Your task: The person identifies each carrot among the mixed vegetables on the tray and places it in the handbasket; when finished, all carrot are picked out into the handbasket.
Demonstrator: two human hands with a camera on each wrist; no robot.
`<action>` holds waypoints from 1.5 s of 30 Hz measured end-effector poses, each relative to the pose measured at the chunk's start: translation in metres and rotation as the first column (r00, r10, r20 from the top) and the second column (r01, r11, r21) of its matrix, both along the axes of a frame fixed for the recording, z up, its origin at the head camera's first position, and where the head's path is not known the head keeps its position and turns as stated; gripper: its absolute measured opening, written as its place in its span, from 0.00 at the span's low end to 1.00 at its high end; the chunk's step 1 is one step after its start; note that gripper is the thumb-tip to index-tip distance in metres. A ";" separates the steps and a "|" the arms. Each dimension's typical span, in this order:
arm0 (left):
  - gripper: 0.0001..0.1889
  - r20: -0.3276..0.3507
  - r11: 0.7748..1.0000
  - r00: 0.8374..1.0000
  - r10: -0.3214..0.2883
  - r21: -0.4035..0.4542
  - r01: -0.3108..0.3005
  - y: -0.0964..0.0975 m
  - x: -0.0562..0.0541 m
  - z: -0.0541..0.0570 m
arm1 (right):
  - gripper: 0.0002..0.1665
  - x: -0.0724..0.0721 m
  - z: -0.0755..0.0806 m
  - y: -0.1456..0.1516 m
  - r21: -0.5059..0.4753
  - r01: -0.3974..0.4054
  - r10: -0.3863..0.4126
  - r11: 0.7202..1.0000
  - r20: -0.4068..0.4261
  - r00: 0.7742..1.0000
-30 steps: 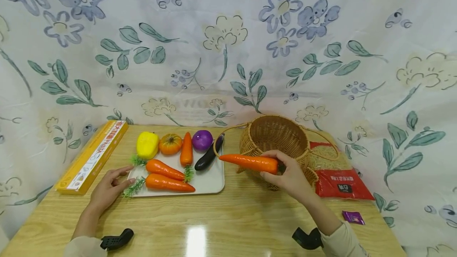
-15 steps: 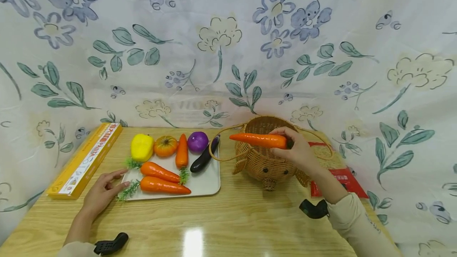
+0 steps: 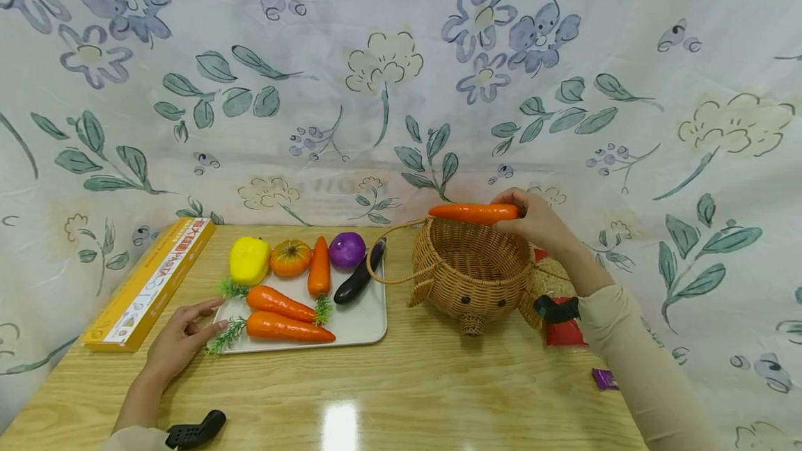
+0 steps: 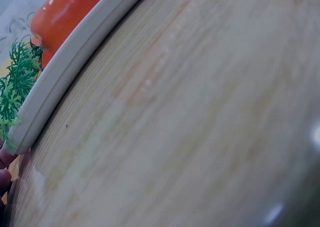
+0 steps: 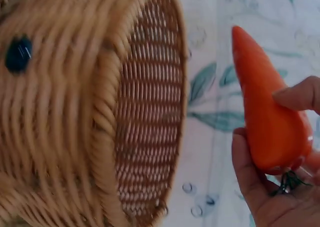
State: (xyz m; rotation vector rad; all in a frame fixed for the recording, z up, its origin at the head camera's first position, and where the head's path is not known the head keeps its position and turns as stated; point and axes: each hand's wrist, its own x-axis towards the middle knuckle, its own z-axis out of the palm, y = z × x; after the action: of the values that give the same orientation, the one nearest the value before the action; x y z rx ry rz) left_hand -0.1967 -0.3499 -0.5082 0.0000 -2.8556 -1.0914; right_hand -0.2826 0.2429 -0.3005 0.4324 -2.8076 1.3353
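My right hand [image 3: 532, 218] holds a toy carrot [image 3: 473, 214] by its thick end, level above the back rim of a wicker basket [image 3: 470, 284] with an animal face. The right wrist view shows thumb and fingers around the carrot [image 5: 272, 107], its tip pointing away, beside the basket's mouth [image 5: 150, 107]. At the left edge of a white tray [image 3: 360, 333] rests my left hand [image 3: 177, 339], fingers relaxed at the rim near green carrot leaves. On the tray lie several toy vegetables: carrots [image 3: 288, 326], a yellow pepper [image 3: 249, 261], a pumpkin [image 3: 290, 258], a purple round vegetable [image 3: 347, 250] and an eggplant [image 3: 361, 273].
A yellow pasta box [image 3: 150, 284] lies left of the tray. Behind the right forearm is a red bag [image 3: 564, 329], partly hidden, with a small purple packet [image 3: 604, 379] nearer the front. A floral cloth [image 3: 388, 89] hangs behind the table. The basket's loop handle [image 3: 376, 256] reaches over the tray's right side.
My right hand has carried the carrot up and back, from in front of the basket to above its far rim. The left hand stays at the tray; the view shifted slightly.
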 end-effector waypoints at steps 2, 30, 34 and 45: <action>0.30 0.000 1.000 1.000 0.005 -0.002 -0.005 0.000 0.000 0.000 | 0.24 -0.007 0.002 0.004 0.024 -0.007 0.007 1.000 0.014 1.000; 0.28 -0.021 1.000 0.999 0.028 0.002 -0.028 0.001 0.002 0.000 | 0.13 -0.071 -0.013 -0.014 0.216 -0.220 0.137 0.951 0.343 0.929; 0.28 -0.019 0.999 0.999 0.040 0.011 -0.040 0.001 0.001 -0.001 | 0.13 -0.079 -0.019 -0.015 0.233 -0.213 0.114 0.949 0.377 0.919; 0.27 -0.039 0.999 0.998 0.045 0.025 -0.044 0.001 0.001 -0.003 | 0.19 -0.089 -0.035 -0.018 0.274 -0.220 0.086 0.936 0.428 0.900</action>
State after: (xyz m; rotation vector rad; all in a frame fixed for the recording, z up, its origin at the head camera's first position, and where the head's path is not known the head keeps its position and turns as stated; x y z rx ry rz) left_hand -0.1954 -0.3486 -0.5113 0.0425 -2.7939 -1.1046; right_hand -0.3714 0.2247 -0.3360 0.4290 -3.4313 1.1032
